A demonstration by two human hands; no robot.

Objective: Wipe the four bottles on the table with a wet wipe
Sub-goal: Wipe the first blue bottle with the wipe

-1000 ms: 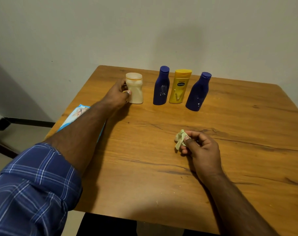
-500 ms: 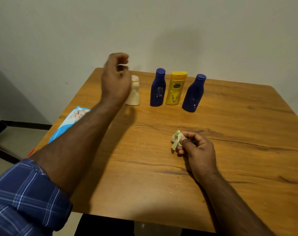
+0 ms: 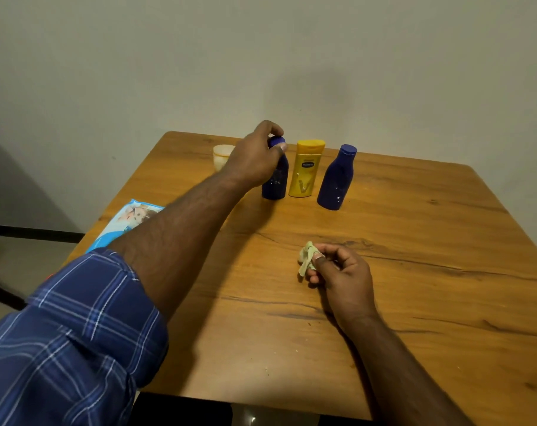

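The yellow bottle [image 3: 306,170] bears a dark oval label, seemingly "Vaseline", with a large "V" below.

Four bottles stand upright in a row — cream bottle [image 3: 222,156], dark blue bottle [image 3: 276,179], yellow bottle [image 3: 305,170], second blue bottle [image 3: 335,179]; the crumpled wet wipe [image 3: 306,259] lies nearer.

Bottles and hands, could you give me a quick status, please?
Left hand grips left blue bottle at its cap. Right hand pinches wet wipe on table. Nothing blocking.

Left hand [image 3: 255,158] reaches forward, fingers curled — right hand [image 3: 338,275] low, pinching.
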